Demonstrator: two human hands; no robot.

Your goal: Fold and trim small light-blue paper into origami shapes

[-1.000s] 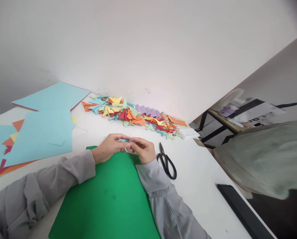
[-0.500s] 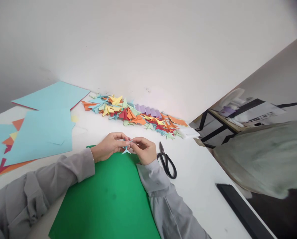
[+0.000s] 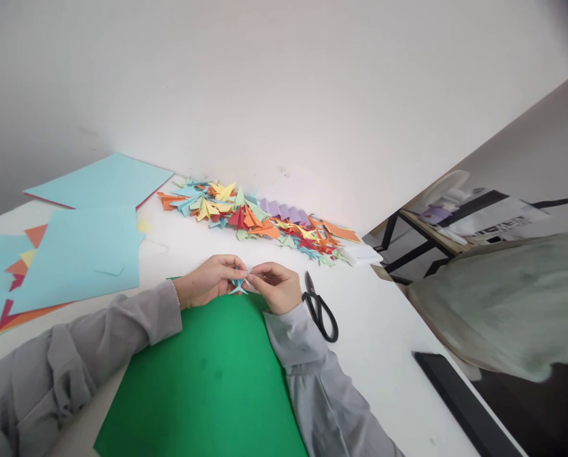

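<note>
My left hand [image 3: 208, 280] and my right hand [image 3: 278, 287] meet over the far edge of a large green sheet of paper [image 3: 202, 381]. Between their fingertips they pinch a small light-blue folded paper piece [image 3: 238, 286] with pointed tips sticking out below. Both hands have their fingers curled closed on it. Grey sleeves cover both arms.
Black scissors [image 3: 320, 309] lie just right of my right hand. A heap of coloured folded paper pieces [image 3: 255, 221] runs along the wall. Light-blue sheets [image 3: 81, 244] lie at left over orange and red scraps. A dark flat bar [image 3: 464, 403] sits near the table's right edge.
The small blue piece has been worked slightly between the fingertips, and its pointed tips now show below the fingers. The hands stayed in place.
</note>
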